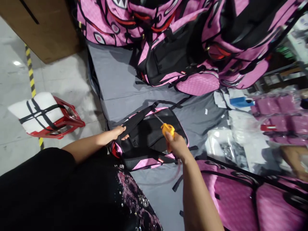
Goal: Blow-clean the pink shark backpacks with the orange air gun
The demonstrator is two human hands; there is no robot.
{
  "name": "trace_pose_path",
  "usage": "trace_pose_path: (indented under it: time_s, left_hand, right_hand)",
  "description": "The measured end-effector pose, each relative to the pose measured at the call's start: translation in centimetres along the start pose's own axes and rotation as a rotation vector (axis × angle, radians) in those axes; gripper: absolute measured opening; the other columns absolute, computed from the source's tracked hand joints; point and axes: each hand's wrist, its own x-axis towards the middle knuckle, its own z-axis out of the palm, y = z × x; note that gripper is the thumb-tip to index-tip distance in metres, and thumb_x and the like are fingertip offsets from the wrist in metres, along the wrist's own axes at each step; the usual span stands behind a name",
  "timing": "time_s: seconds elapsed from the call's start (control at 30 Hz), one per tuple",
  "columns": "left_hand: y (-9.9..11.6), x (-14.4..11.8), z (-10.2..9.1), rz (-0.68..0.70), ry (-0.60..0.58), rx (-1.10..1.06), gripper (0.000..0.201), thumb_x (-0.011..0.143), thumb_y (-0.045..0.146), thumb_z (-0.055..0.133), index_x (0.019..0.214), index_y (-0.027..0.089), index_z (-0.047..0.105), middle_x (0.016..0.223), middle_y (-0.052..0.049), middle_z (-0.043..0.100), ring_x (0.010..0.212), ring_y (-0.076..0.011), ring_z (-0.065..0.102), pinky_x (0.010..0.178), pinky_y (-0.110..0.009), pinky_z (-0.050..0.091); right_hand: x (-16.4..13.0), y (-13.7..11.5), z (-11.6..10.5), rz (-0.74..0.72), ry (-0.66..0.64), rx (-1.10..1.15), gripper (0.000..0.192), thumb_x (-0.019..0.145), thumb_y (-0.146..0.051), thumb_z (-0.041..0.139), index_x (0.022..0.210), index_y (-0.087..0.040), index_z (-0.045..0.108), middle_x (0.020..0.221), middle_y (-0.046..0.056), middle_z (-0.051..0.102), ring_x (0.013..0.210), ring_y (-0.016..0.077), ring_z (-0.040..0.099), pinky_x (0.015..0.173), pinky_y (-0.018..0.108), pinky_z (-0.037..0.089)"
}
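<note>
Pink-and-black padded fabric backpack [149,138], glossy orange plastic tool [167,130], bare hands.

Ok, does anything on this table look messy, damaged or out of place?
Nothing looks damaged or spilled. The backpack lies flat under both hands. Only the pile of pink backpacks at the table's far end is heaped unevenly.

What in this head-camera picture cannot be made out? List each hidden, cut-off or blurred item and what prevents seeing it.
- Head view: the orange tool has its grip hidden inside the right hand.
- Head view: the backpack has its near edge hidden by the person's dark clothing.
- Head view: the left hand has fingertips curled under the black strap.
- Head view: items on the right are too blurred to identify.
</note>
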Motion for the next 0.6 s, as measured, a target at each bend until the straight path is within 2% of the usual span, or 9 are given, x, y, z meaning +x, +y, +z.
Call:
trace_pose_path:
  time_s: [0.03,0.13,0.17,0.23,0.3,0.33,0.4,0.47,0.6]
  left_hand:
    - [0.0,-0.2,0.3,0.023,0.027,0.053,0.040,0.102,0.038,0.033,0.124,0.011,0.051,0.070,-0.010,0.068,0.055,-0.0184,0.064,0.055,-0.028,0.052]
    - [-0.7,-1.7,1.5,0.157,0.133,0.241,0.044,0.101,0.037,0.036,0.138,0.016,0.045,0.083,-0.011,0.069,0.069,-0.0213,0.067,0.065,-0.033,0.053]
    - [-1.3,-2.3,2.2,0.218,0.165,0.281,0.046,0.099,0.038,0.042,0.141,0.022,0.044,0.095,-0.011,0.068,0.082,-0.0231,0.068,0.074,-0.035,0.053]
    - [-2.8,-3.4,3.6,0.379,0.215,0.446,0.052,0.093,0.037,0.057,0.143,0.033,0.045,0.124,-0.011,0.060,0.112,-0.0279,0.060,0.096,-0.041,0.046]
    - [-4.4,-3.9,5.0,0.578,0.258,0.796,0.063,0.086,0.033,0.068,0.144,0.040,0.045,0.148,-0.009,0.043,0.131,-0.0345,0.043,0.108,-0.049,0.033]
    - [-5.1,-4.0,5.6,0.665,0.274,1.015,0.066,0.084,0.033,0.069,0.145,0.040,0.044,0.154,-0.010,0.034,0.134,-0.0378,0.038,0.110,-0.052,0.029]
    - [-6.0,-3.9,6.4,0.759,0.292,1.390,0.067,0.086,0.036,0.067,0.148,0.034,0.042,0.160,-0.014,0.024,0.134,-0.0421,0.035,0.107,-0.056,0.029]
    - [-6.2,-4.1,6.9,0.740,0.311,1.529,0.060,0.091,0.038,0.058,0.149,0.029,0.042,0.160,-0.017,0.023,0.134,-0.0425,0.035,0.105,-0.056,0.030]
    - [-7.2,-6.2,9.0,0.837,0.367,1.505,0.055,0.097,0.043,0.045,0.149,0.026,0.042,0.162,-0.016,0.021,0.145,-0.0383,0.022,0.113,-0.056,0.022]
  right_hand:
    - [0.2,-0.5,0.0,-0.008,0.000,-0.033,0.030,0.098,-0.041,0.042,0.093,-0.015,0.054,0.050,-0.003,0.052,0.042,0.0113,0.052,0.045,0.020,0.038]
    - [-0.2,-1.0,-0.4,-0.036,-0.351,-0.024,0.032,0.098,-0.044,0.043,0.102,-0.015,0.056,0.053,-0.004,0.051,0.041,0.0121,0.051,0.043,0.022,0.036]
    - [-0.6,-0.7,-0.9,-0.032,-0.382,-0.047,0.034,0.098,-0.045,0.042,0.103,-0.015,0.056,0.054,-0.004,0.052,0.042,0.0125,0.051,0.044,0.022,0.037]
    - [-1.8,0.1,-2.2,0.014,-0.149,-0.200,0.035,0.098,-0.044,0.042,0.104,-0.013,0.057,0.058,-0.001,0.056,0.048,0.0137,0.054,0.049,0.023,0.040]
    - [-3.3,1.2,-3.4,0.056,0.102,-0.355,0.037,0.099,-0.044,0.041,0.105,-0.012,0.058,0.060,0.002,0.058,0.053,0.0151,0.057,0.053,0.024,0.041]
    - [-4.2,1.7,-3.8,0.059,0.078,-0.364,0.037,0.099,-0.044,0.040,0.107,-0.012,0.058,0.060,0.002,0.059,0.053,0.0156,0.058,0.054,0.024,0.042]
    - [-5.8,2.7,-4.2,0.049,-0.178,-0.277,0.039,0.098,-0.046,0.040,0.109,-0.013,0.058,0.061,0.002,0.060,0.050,0.0157,0.058,0.050,0.024,0.042]
    - [-7.1,3.9,-4.5,0.083,-0.293,-0.246,0.041,0.098,-0.048,0.040,0.107,-0.013,0.060,0.060,0.002,0.060,0.046,0.0155,0.057,0.048,0.024,0.042]
    - [-9.0,7.5,-5.2,0.208,-0.006,-0.386,0.048,0.099,-0.048,0.036,0.112,-0.009,0.062,0.062,0.007,0.063,0.051,0.0176,0.060,0.051,0.026,0.043]
